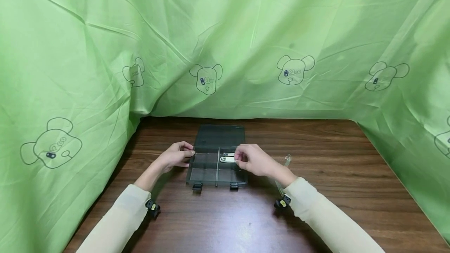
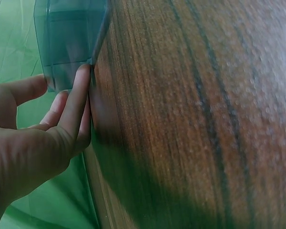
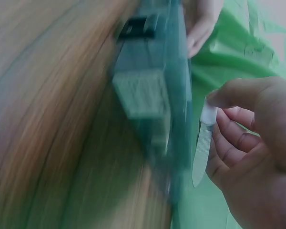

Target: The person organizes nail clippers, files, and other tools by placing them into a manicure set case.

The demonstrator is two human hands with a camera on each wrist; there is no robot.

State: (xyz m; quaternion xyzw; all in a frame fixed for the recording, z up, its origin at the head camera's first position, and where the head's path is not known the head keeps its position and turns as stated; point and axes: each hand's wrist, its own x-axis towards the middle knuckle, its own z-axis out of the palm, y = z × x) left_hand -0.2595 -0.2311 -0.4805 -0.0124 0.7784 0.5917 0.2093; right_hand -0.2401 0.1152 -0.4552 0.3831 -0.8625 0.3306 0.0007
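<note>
A dark see-through plastic compartment box (image 1: 204, 174) lies on the table with its lid (image 1: 219, 136) folded back. My right hand (image 1: 255, 160) is over the box's right side. In the right wrist view, its thumb and fingers pinch a ribbed metal nail file (image 3: 201, 152) by its white end. Beside the fingertips in the head view, a white nail clipper (image 1: 227, 159) and a smaller silvery piece (image 1: 228, 154) show at the back right compartment. My left hand (image 1: 174, 154) touches the box's left side with extended fingers, fingertips against the wall (image 2: 69, 55).
Two black latches (image 1: 197, 186) hang at the box's front edge. A clear strip (image 1: 287, 160) lies on the wooden table (image 1: 337, 159) beside the right wrist. Green cloth (image 1: 246, 42) with printed bear heads hangs around the table's back and sides.
</note>
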